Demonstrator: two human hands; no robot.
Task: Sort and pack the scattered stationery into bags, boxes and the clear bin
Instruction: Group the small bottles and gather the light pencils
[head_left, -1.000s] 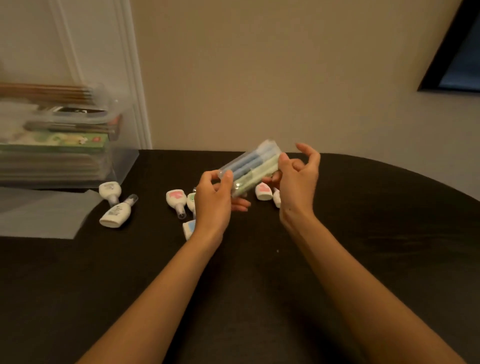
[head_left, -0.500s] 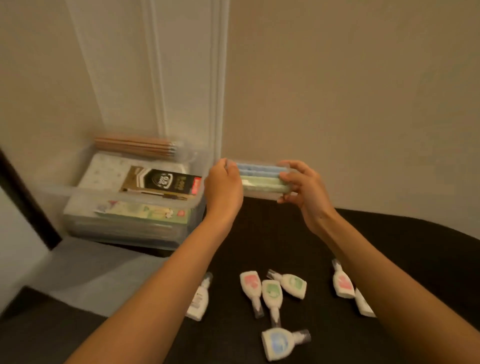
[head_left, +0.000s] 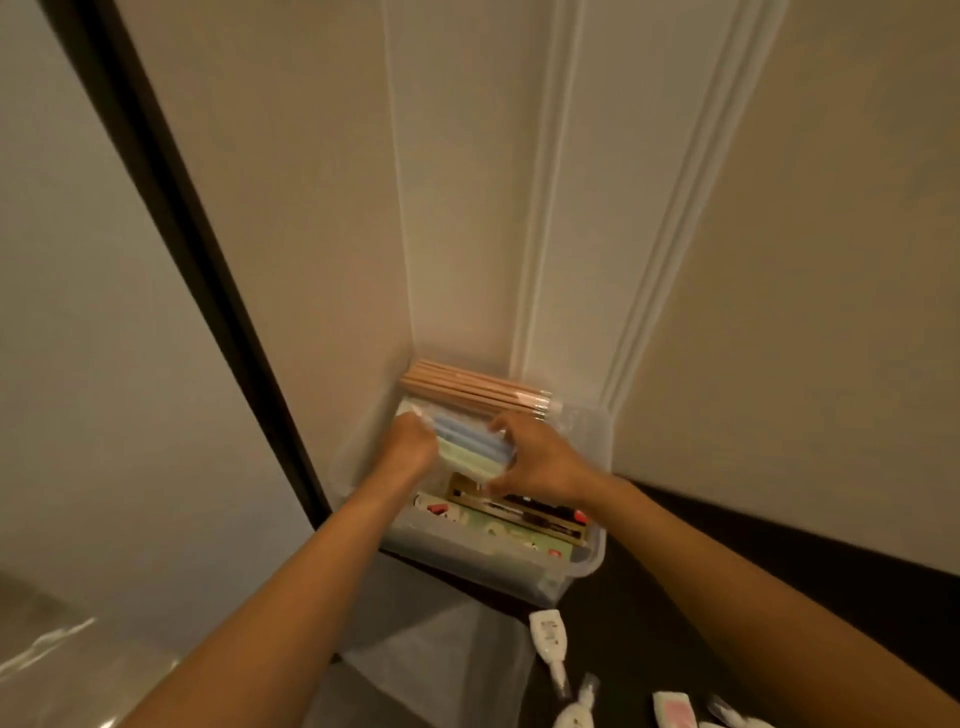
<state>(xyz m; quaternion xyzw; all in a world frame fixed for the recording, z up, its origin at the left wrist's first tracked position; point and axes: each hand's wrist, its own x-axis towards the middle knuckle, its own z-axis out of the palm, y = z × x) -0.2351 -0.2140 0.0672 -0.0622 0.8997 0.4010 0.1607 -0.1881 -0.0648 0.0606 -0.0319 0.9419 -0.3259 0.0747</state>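
Both hands are in the clear bin (head_left: 592, 558), which sits a little below the middle of the frame, tucked into the corner of the wall. Between them is the pack of pens (head_left: 465, 447), a see-through sleeve with blue barrels above and pale green ones below, lying slantwise across the bin's upper half. The left hand (head_left: 410, 441) has the pack's left end, fingers curled round it. The right hand (head_left: 540, 462) takes the right end, thumb on the upper edge and fingers wrapped under the lower one, clamped on the sleeve. Whether the pack already rests on what lies beneath, I cannot tell.

Just above the pack, along the bin's far side, lies a bundle of wooden pencils (head_left: 478, 389), tips pointing right. Below the right hand, a black and gold box (head_left: 524, 512) shows, and under that a green box (head_left: 514, 540) against the near wall of the bin.

Down at the lower right, on the dark table (head_left: 675, 597), small white bottles (head_left: 548, 631) lie scattered, one with a pink label (head_left: 672, 709). A cloudy plastic sheet (head_left: 441, 649) lies at the bottom centre, touching the bin's near side.
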